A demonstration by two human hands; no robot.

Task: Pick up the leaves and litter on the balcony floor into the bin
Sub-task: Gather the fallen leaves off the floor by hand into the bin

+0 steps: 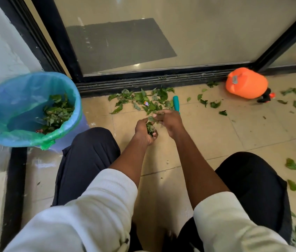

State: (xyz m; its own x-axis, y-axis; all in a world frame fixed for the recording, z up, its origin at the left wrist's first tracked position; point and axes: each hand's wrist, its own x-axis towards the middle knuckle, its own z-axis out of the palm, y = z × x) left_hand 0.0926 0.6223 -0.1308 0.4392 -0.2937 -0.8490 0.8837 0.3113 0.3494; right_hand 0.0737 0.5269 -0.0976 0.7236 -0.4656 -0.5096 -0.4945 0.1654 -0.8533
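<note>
We judge the task partly done: the bin (pixel 32 110) at our left knee already contains leaves; our left hand (pixel 146 130) cups a bunch; our right hand (pixel 169 120) pinches more; the leaf pile (pixel 143 100) and scattered leaves (pixel 292 164) remain on the floor (pixel 252 128).

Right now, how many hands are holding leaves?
2. The left hand grips a bunch of leaves; the right hand pinches more just above it.

Head view, downward, near floor (pixel 207 135)
</note>
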